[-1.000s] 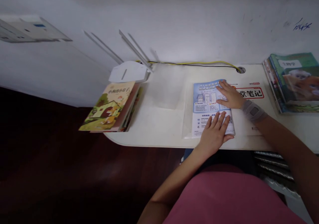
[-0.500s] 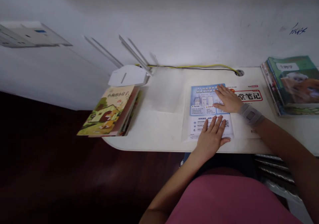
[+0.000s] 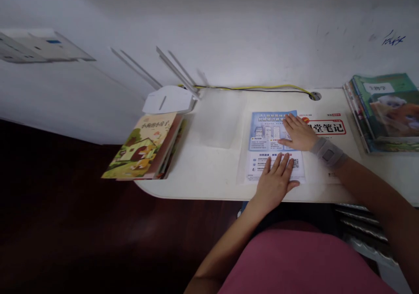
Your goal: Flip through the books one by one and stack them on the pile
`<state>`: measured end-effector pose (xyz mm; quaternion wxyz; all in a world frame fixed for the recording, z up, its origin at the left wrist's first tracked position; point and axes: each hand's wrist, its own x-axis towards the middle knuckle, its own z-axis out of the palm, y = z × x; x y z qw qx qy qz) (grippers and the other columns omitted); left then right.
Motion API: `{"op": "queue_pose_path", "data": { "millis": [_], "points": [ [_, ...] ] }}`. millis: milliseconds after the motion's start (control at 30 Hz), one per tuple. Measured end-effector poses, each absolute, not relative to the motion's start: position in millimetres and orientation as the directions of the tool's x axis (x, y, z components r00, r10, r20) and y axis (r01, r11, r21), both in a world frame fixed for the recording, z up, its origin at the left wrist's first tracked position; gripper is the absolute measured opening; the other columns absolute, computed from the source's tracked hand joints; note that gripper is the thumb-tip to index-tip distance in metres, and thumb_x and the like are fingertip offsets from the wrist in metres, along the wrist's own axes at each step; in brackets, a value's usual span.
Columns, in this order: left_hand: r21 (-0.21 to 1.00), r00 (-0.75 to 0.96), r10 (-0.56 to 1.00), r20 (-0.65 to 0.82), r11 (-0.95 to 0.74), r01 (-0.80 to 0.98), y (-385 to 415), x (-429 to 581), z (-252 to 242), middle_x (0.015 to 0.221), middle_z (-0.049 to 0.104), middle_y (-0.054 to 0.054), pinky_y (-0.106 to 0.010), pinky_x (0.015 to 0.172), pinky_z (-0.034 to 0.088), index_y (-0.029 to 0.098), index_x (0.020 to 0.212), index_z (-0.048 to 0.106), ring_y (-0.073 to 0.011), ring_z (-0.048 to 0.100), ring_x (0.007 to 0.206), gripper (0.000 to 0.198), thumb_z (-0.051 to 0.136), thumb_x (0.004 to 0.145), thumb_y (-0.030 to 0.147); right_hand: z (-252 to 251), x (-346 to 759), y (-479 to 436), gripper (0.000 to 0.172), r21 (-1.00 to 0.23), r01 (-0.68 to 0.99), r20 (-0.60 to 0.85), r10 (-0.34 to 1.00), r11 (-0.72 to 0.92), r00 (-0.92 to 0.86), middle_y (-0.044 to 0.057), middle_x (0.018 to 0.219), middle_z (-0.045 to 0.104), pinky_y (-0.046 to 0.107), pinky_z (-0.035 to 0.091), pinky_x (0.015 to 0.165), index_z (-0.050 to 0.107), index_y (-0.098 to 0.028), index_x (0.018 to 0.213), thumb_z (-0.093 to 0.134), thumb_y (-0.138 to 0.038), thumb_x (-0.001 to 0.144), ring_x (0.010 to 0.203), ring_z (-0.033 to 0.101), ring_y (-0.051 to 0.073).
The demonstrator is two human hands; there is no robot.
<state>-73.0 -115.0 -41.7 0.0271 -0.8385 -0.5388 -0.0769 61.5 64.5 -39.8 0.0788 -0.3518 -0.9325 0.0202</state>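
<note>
A blue and white printed leaflet (image 3: 265, 132) lies flat on a white desk (image 3: 209, 163), partly over a white book with a red-framed title (image 3: 327, 127). My left hand (image 3: 276, 178) rests flat on the leaflet's lower part, fingers stretched out and together. Flat on the leaflet's upper right part lies my right hand (image 3: 297, 132), fingers extended toward the left. A grey band (image 3: 328, 152) wraps my right wrist. Neither hand holds anything.
A stack of picture books (image 3: 144, 148) overhangs the desk's left corner, with a white router (image 3: 168, 98) and its antennas behind it. Another stack of books (image 3: 382, 111) sits at the right. A yellow and black cable (image 3: 262, 87) runs along the wall to a desk hole.
Both hands have slid slightly left and down over the leaflet, pressing it flat. The camera tilted a little between the first frame and the later ones.
</note>
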Motion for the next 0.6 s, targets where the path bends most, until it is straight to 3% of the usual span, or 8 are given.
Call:
{"op": "queue_pose_path", "data": {
  "millis": [233, 433, 600],
  "points": [
    [0.049, 0.433, 0.897, 0.085, -0.438, 0.897, -119, -75, -38, 0.152, 0.035, -0.016, -0.054, 0.113, 0.026, 0.01, 0.143, 0.039, -0.0322, 0.026, 0.143, 0.073, 0.031, 0.093, 0.062, -38, 65, 41, 0.078, -0.064, 0.548, 0.118, 0.552, 0.834, -0.826, 0.026, 0.15, 0.033, 0.049, 0.023, 0.115, 0.038, 0.001, 0.141, 0.03, -0.06, 0.092, 0.142, 0.027, 0.035],
    [0.102, 0.484, 0.875, -0.004, -0.481, 0.871, -121, -74, -26, 0.156, 0.023, -0.018, -0.057, 0.114, 0.019, 0.007, 0.147, 0.031, -0.0352, 0.015, 0.145, 0.086, 0.024, 0.09, 0.07, -34, 55, 63, 0.086, -0.063, 0.565, 0.062, 0.568, 0.823, -0.82, 0.022, 0.152, 0.031, 0.05, 0.025, 0.114, 0.036, -0.004, 0.144, 0.031, -0.068, 0.088, 0.141, 0.028, 0.036],
    [0.21, 0.465, 0.882, 0.073, -0.469, 0.858, -127, -103, -21, 0.156, 0.024, -0.017, -0.049, 0.115, 0.025, 0.01, 0.151, 0.018, -0.0263, 0.014, 0.146, 0.076, 0.023, 0.095, 0.061, -40, 51, 70, 0.086, -0.068, 0.584, 0.103, 0.588, 0.809, -0.802, 0.021, 0.152, 0.032, 0.051, 0.025, 0.114, 0.036, -0.005, 0.144, 0.028, -0.07, 0.088, 0.141, 0.029, 0.036]
  ]
}}
